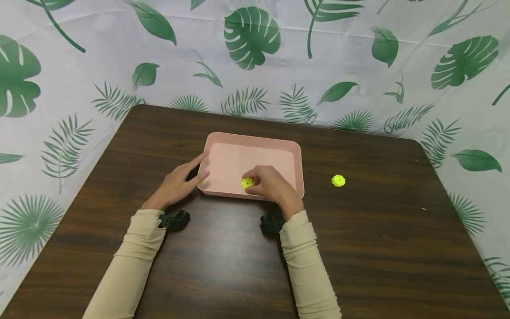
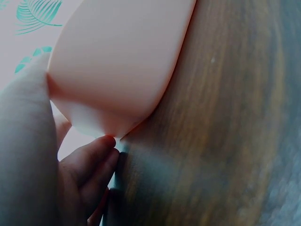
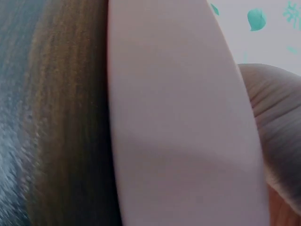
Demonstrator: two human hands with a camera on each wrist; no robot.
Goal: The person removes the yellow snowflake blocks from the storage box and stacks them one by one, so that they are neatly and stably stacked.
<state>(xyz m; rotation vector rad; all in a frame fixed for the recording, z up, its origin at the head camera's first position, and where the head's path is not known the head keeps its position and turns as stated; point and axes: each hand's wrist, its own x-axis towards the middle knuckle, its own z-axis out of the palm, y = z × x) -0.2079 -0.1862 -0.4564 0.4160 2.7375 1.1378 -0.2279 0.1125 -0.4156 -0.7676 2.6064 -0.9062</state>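
Observation:
A pink tray (image 1: 251, 141) lies on the dark wooden table. The right hand (image 1: 272, 186) is over its near side and pinches a yellow flower-shaped piece (image 1: 247, 182) between thumb and fingers. At the tray's left end, the left hand (image 1: 175, 184) touches the wall with fingers extended. In the left wrist view, fingertips of the left hand (image 2: 87, 174) meet the corner of the tray (image 2: 122, 61). The right wrist view has the tray's outer wall (image 3: 183, 113) in front of part of the right hand (image 3: 277, 122); the yellow piece is hidden there.
Another yellow piece (image 1: 338, 180), possibly stacked, lies on the table (image 1: 370, 239) to the right of the tray. A small pale speck (image 1: 424, 208) is farther right. Behind the table hangs a white cloth (image 1: 295, 53) with green leaves.

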